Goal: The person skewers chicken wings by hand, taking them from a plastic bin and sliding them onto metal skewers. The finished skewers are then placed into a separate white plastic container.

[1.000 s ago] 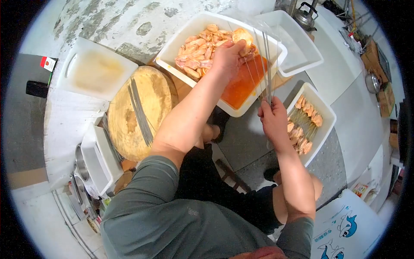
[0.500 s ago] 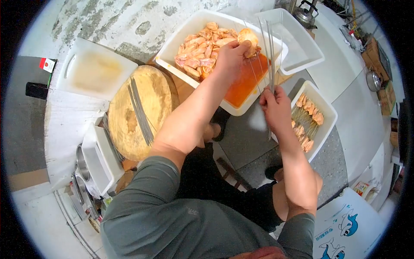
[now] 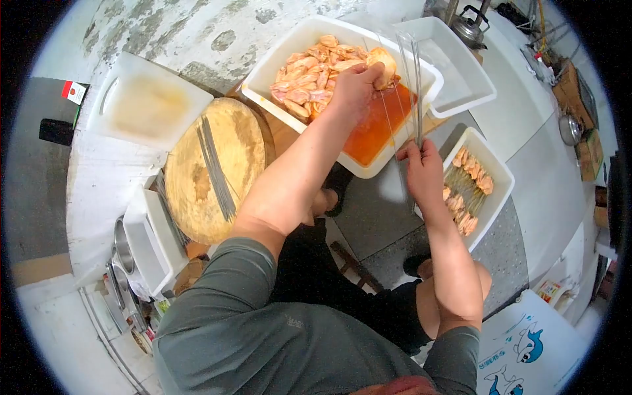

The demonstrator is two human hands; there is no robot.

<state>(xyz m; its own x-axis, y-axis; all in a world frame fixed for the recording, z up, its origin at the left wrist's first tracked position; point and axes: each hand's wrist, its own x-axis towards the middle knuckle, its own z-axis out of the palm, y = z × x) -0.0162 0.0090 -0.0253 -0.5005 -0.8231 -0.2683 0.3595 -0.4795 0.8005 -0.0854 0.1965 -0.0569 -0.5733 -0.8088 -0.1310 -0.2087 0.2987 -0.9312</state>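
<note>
Evidently one raw, pale-orange piece of meat (image 3: 382, 64), likely poultry, is the thing being worked: it is held up over the far right part of the white rectangular plastic tub (image 3: 270, 62), near the pool of red-orange liquid (image 3: 372, 139) inside. The person's left hand (image 3: 355, 89) pinches it between thumb and fingers. The right hand (image 3: 424, 168), just outside the tub's near right edge, is curled around long, thin metal skewers (image 3: 417, 105), which rise across the tub's right side. At least one slants apart toward the meat; whether it has entered is too fine to tell. The step in hand looks like bringing meat and skewer together, and the next move seems to call for a steady pinch and a lined-up point.

Counting outward: two hands, one piece held, and in the tub a heap of raw meat pieces (image 3: 303, 79) too overlapped to number. Right of the tub and nearer the person, one smaller white tub (image 3: 497, 194) carries two rows of skewered meat (image 3: 474, 168); just beyond the tub's right end sits one more white tub (image 3: 469, 105). Left of the tub are one round wooden chopping block (image 3: 247, 145), bearing grey metal rods (image 3: 214, 168) too close-packed to count, and one stained white cutting board (image 3: 148, 102).
</note>
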